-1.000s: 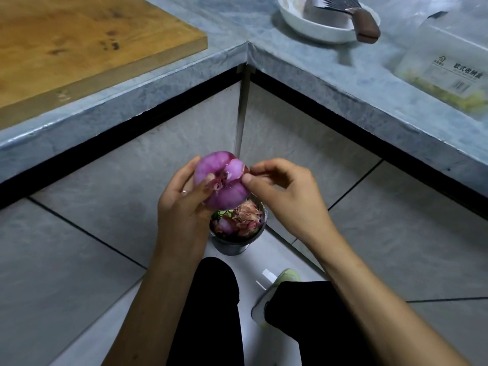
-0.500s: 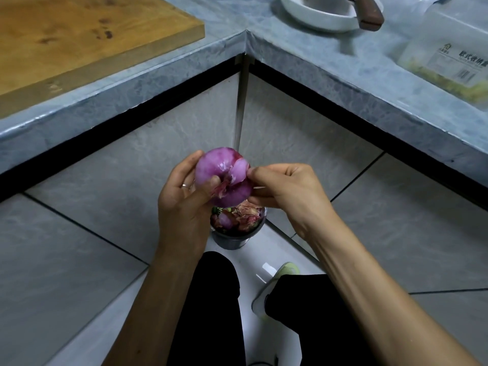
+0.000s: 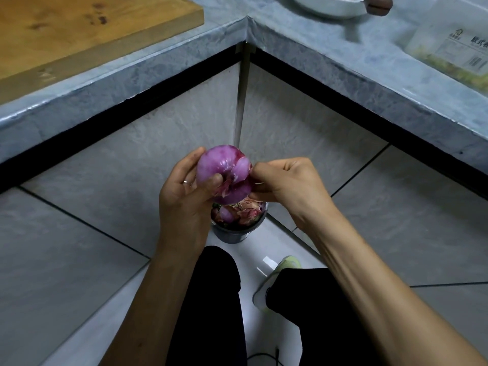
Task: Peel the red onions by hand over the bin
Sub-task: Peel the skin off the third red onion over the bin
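A purple-red onion (image 3: 220,167) is held in the air right above a small dark bin (image 3: 232,233) on the floor. My left hand (image 3: 184,199) grips the onion from the left, thumb pressed on its near side by a torn flap of skin. My right hand (image 3: 287,186) pinches a loose layer at the onion's right side with curled fingers. The bin holds dry pinkish onion skins (image 3: 248,211) and a purple piece.
A grey stone counter (image 3: 317,48) wraps round the corner above. On it lie a wooden cutting board (image 3: 79,30) at left, a white dish (image 3: 327,6) with a brown-handled tool, and a clear labelled box (image 3: 454,51) at right. My legs and a shoe (image 3: 274,276) stand below the bin.
The right hand has closed tighter onto the onion's right side. The left hand has turned the onion slightly. Both hands stay over the bin.
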`<state>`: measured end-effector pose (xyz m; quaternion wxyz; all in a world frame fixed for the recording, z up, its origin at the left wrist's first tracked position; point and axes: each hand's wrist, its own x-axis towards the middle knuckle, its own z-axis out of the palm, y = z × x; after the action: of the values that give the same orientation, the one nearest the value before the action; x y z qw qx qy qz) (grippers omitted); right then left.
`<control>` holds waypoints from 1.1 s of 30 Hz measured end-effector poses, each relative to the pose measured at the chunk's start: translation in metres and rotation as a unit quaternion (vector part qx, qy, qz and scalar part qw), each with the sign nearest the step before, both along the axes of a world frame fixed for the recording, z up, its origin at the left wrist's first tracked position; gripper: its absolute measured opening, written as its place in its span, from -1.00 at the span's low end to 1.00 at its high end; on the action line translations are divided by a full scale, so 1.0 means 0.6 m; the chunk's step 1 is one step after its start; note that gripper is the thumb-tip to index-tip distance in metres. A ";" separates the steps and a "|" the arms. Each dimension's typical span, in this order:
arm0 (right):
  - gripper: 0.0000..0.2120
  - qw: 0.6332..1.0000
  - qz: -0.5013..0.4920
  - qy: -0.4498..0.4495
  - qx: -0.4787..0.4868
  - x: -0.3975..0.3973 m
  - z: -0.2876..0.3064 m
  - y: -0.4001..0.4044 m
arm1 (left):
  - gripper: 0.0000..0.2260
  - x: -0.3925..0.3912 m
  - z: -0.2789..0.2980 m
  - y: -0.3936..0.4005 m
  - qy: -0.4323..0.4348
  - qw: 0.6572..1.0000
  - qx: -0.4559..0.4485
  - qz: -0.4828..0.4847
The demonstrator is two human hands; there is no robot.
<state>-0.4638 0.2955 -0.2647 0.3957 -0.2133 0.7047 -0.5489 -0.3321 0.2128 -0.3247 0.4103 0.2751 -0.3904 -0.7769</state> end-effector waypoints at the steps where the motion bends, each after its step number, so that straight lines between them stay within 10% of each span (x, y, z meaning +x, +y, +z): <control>1: -0.69 1.000 0.005 0.005 0.003 -0.001 -0.002 -0.002 | -0.35 0.000 -0.003 0.000 -0.003 1.000 -0.002 0.001; 6: -0.39 0.998 0.025 0.046 0.024 0.001 -0.010 -0.010 | -0.41 -0.001 -0.013 -0.001 -0.022 1.000 -0.014 0.012; 12: -0.80 0.998 -0.011 0.056 0.013 -0.005 -0.022 -0.006 | -0.09 0.002 -0.015 -0.007 0.002 1.000 0.005 -0.004; 17: -0.68 0.998 0.013 0.061 -0.009 0.000 -0.027 -0.007 | 0.00 0.003 -0.015 -0.009 0.023 1.000 0.013 0.007; 27: -0.87 0.993 0.016 0.105 -0.045 0.008 -0.032 0.008 | -0.05 0.011 -0.016 -0.006 0.009 1.000 0.013 0.019; 33: -0.86 0.973 -0.027 0.229 -0.018 0.007 -0.041 0.003 | -0.41 0.007 -0.018 0.006 -0.033 0.997 -0.040 0.052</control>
<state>-0.4596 0.2971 -0.2890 0.2056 -0.3212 0.7721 -0.5084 -0.3281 0.2165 -0.3356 0.4482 0.3037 -0.4198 -0.7284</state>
